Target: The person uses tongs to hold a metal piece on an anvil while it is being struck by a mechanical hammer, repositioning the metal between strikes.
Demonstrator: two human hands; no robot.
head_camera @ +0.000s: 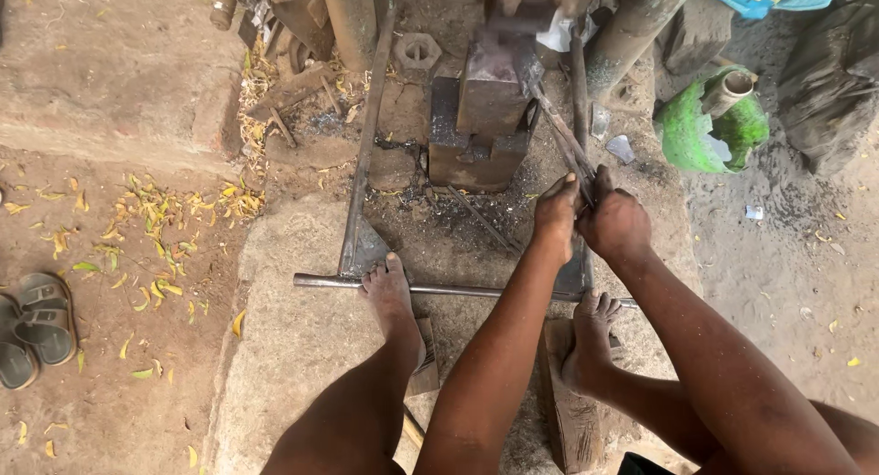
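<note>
From the head view, the tongs [560, 134] run from both fists up and left to the anvil [490, 90]; the left hand [556, 214] and right hand [615, 223] sit side by side, each clenched around the handles; both forearms reach forward, nearly straight; the tongs' long axis slants diagonally, tips at the anvil's top; bare feet rest on a rod [449, 290].

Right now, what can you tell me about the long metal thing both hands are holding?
The rod is thin, dark and rusty-looking, like iron. It runs slantwise from the anvil down to the hands. Its far end lies against the anvil's block. The left hand and the right hand grip its near end side by side, fingers closed around it. It may be two thin bars together, like tongs; I cannot tell for sure. Below it the ground is dark and gritty.
</note>
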